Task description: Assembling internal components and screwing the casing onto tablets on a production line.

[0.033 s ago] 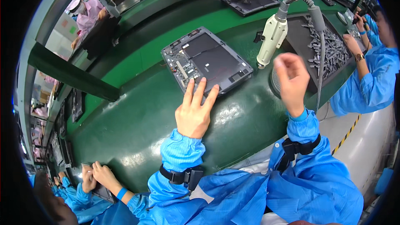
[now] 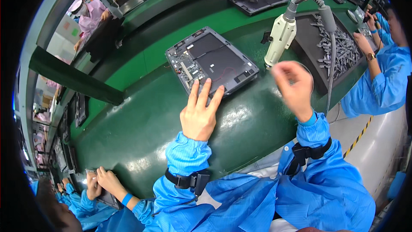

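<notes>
Right hand (image 2: 297, 90) is drifting left, grip half-curled, contents unclear, leaving the left hand (image 2: 197, 119), grip spread and empty, apparently steadying the opened laptop base (image 2: 222, 62) on the table (image 2: 137, 129).

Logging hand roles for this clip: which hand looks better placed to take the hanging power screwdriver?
Probably the right hand, close to the screwdriver, though blur hides whether it holds anything. The left hand is farther away, resting on the opened device.
</notes>
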`<state>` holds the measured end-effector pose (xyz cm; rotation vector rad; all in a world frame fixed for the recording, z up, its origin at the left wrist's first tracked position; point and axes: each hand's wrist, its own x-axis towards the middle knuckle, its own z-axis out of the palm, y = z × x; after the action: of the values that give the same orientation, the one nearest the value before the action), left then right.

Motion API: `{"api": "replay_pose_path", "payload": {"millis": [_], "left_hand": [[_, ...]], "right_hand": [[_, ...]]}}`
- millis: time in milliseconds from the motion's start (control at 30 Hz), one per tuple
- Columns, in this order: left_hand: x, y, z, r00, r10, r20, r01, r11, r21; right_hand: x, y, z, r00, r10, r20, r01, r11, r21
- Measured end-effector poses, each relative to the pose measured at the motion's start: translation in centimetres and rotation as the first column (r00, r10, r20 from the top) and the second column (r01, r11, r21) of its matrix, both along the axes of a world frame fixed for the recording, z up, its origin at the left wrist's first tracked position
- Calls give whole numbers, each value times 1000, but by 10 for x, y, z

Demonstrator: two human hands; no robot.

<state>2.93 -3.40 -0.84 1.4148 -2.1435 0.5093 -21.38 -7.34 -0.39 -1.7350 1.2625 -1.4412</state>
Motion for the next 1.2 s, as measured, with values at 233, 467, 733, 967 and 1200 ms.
{"api": "replay_pose_path", "payload": {"millis": [233,467,733,967,1200], "left_hand": [[1,-7,2,999,-12,-50,10,999,-44],[-6,-2,10,997,-23,-75,24,1000,14],[-15,3,13,998,-27,-61,25,999,-39],[-24,12,15,983,-143,-113,145,989,6],[-11,16,9,983,-158,-98,174,966,192]], "right_hand": [[41,6,-16,804,111,-585,-281,937,-209],[61,-8,-28,635,87,768,-613,662,432],[66,0,-20,653,10,757,-593,629,503],[42,28,-6,693,179,699,-693,432,577],[17,17,15,938,-30,346,-56,970,236]]}}
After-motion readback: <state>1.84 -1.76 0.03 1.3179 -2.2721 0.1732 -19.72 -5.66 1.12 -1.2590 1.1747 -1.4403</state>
